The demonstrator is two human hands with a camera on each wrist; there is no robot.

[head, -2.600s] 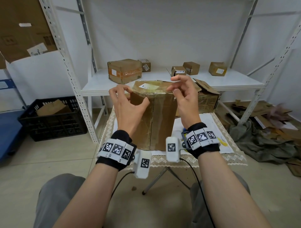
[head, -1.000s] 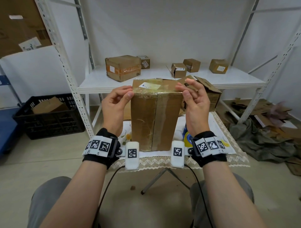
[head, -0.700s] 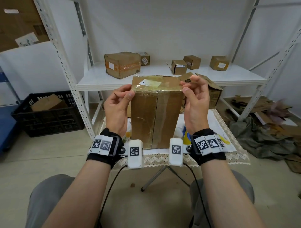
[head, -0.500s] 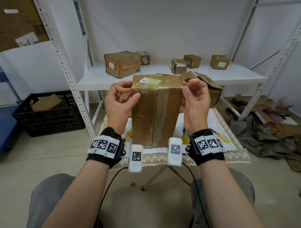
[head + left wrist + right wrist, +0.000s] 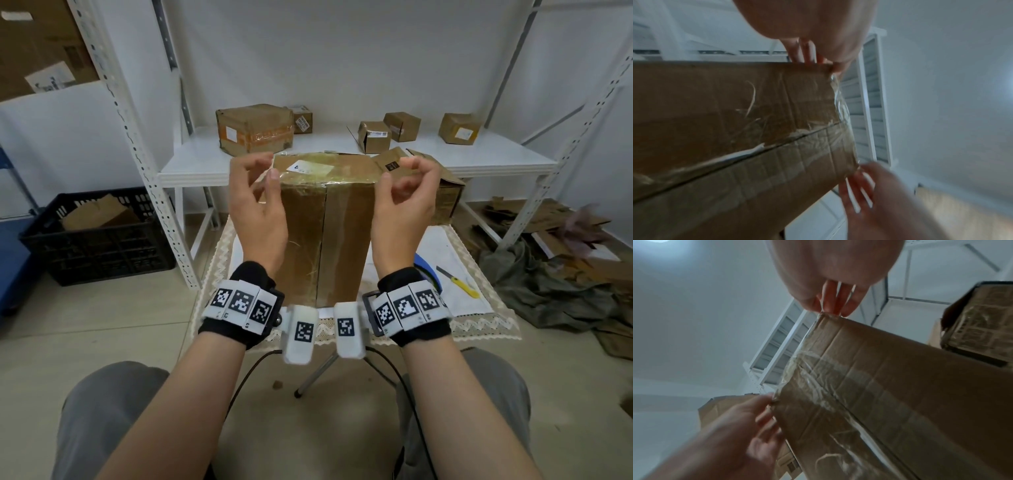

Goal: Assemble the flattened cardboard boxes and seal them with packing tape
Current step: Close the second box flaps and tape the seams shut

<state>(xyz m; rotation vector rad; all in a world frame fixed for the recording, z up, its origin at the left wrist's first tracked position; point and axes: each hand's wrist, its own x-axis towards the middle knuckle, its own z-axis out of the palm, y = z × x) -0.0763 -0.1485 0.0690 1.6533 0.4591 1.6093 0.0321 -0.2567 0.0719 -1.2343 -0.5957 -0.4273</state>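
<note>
The left hand (image 5: 257, 202) has its fingers loosely curled, thumb tip touching the upper left corner of the cardboard box (image 5: 325, 233), and the right hand (image 5: 404, 202) mirrors it at the upper right corner, fingers half curled with the thumb at the box edge; whether either hand truly pinches the clear tape (image 5: 322, 178) there I cannot tell. The box stands upright between the two hands on a small cloth-covered table (image 5: 479, 318), taped over its top and down its front seam.
</note>
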